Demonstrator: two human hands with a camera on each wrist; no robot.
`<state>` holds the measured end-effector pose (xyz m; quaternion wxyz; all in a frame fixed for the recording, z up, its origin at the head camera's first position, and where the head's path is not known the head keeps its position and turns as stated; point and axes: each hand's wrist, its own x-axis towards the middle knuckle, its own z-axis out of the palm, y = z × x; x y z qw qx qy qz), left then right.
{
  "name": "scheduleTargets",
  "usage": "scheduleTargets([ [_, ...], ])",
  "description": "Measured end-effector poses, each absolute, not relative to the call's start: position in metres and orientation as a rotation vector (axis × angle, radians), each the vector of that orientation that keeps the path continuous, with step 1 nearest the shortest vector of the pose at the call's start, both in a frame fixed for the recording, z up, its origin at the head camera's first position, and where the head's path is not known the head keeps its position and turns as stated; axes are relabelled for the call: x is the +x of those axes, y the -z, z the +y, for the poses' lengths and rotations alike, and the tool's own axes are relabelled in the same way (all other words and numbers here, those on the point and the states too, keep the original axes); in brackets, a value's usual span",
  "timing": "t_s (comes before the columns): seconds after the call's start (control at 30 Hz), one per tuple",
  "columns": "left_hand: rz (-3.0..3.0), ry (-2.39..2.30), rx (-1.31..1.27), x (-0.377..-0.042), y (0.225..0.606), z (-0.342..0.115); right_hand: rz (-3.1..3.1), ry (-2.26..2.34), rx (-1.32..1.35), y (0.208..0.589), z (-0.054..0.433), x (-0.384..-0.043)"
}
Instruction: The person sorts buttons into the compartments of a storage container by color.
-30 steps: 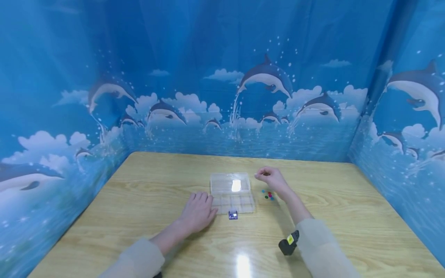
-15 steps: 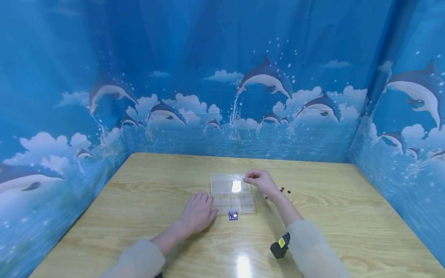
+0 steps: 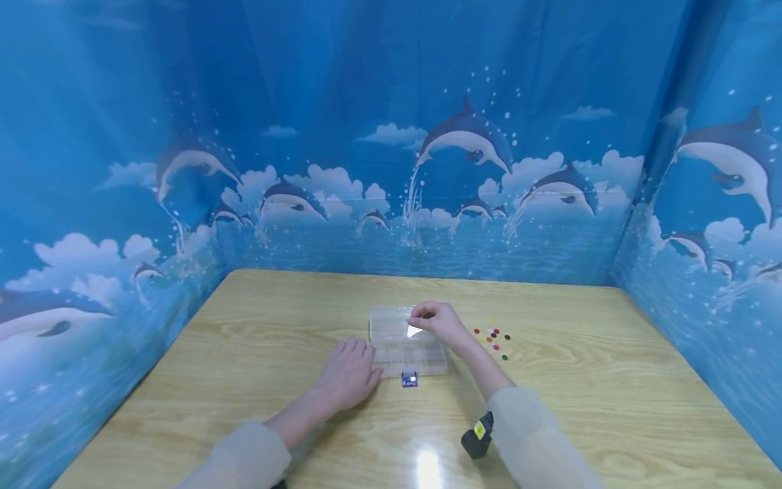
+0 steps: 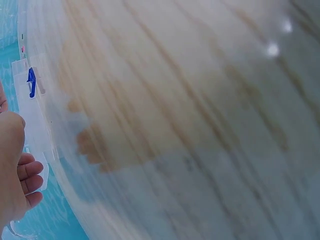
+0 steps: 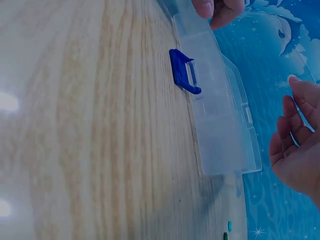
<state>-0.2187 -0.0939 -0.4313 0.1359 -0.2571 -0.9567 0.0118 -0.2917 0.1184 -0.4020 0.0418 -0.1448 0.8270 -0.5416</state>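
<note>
A clear plastic compartment box [image 3: 400, 365] lies on the table with its lid [image 3: 386, 324] folded back. A blue latch [image 3: 409, 379] is on its front edge, also plain in the right wrist view. My left hand [image 3: 347, 373] rests against the box's left end, thumb near the front corner and fingers loosely bent. Above the right part of the box is my right hand [image 3: 440, 322], thumb and forefinger brought together. A tiny pale piece seems pinched at its fingertips; its kind is too small to tell. The other right fingers [image 5: 287, 127] curl loosely.
Several small coloured round pieces [image 3: 496, 331] lie scattered on the wooden table [image 3: 580, 353], right of the box. A black wrist camera [image 3: 478, 438] sits on the right forearm. A blue dolphin-print curtain [image 3: 342, 238] stands round the table's back and sides.
My right hand has moved left from above the coloured pieces to over the open box, uncovering more of those pieces. The left hand has stayed by the box.
</note>
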Motion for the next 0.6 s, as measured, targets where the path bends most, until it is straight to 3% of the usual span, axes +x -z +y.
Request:
scheduleTargets([
  [0.6,-2.726,-0.053,-0.764,-0.222,0.433,-0.094,2.62,1.507,-0.715,0.412,0.094,-0.29],
])
